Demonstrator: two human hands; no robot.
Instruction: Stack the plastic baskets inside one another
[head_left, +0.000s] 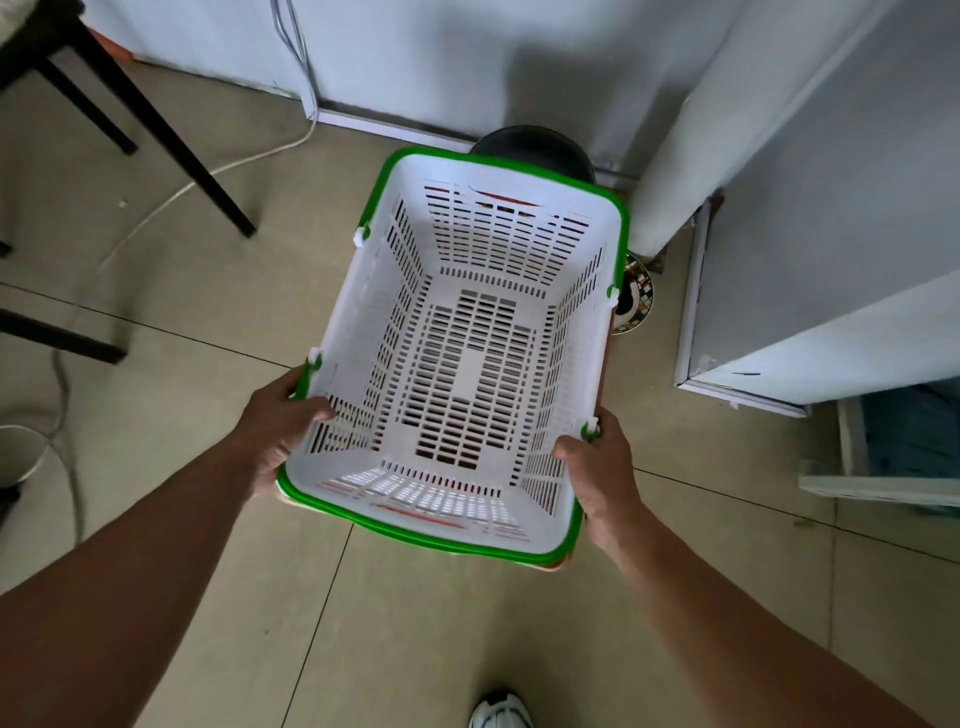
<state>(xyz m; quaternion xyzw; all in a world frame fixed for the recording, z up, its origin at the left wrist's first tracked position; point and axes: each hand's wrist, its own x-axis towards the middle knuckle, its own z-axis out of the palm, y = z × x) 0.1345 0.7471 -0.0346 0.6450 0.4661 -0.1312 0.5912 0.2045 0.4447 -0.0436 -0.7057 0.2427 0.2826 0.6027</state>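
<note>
A white slotted plastic basket (363, 312) with green handles folded along its rim fills the middle of the view. Red and orange show through its slots, and an orange rim (556, 564) peeks out under its near right corner, so another basket sits beneath it. My left hand (275, 431) grips the near left rim, thumb inside the basket. On the near right rim my right hand (602, 478) holds on, thumb over the edge. The basket is empty.
Beige tiled floor lies below. Black chair legs (171, 140) and white cables (171, 192) are at the left. A black round object (535, 148) and a patterned plate (636, 301) sit behind the basket. A white cabinet (805, 234) stands at the right. A white shoe (501, 712) is at the bottom.
</note>
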